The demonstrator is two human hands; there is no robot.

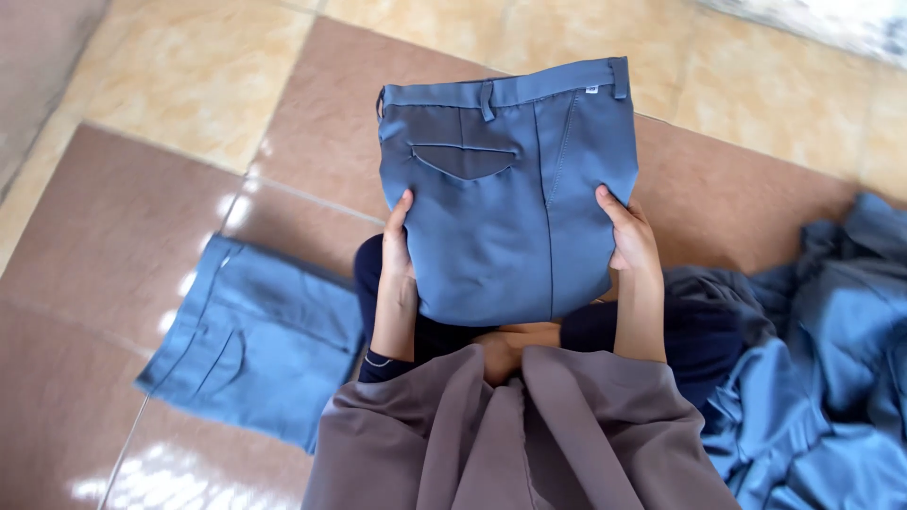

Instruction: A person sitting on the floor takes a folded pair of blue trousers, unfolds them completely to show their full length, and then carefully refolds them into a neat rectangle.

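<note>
Blue fabric: folded trousers (505, 189) held up over the lap, waistband on top, back pocket facing the camera.
Left hand (398, 247): clamped on the trousers' left edge, thumb in front.
Right hand (627, 236): gripping the right edge.
Floor (161, 104): tan and brown tiles.
Left side: a second folded pair (257, 342), lying flat.
Right side: rumpled blue heap (822, 359).

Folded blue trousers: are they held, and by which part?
Yes. Both hands hold the folded blue trousers up by their side edges: left hand on the left edge, right hand on the right.
</note>
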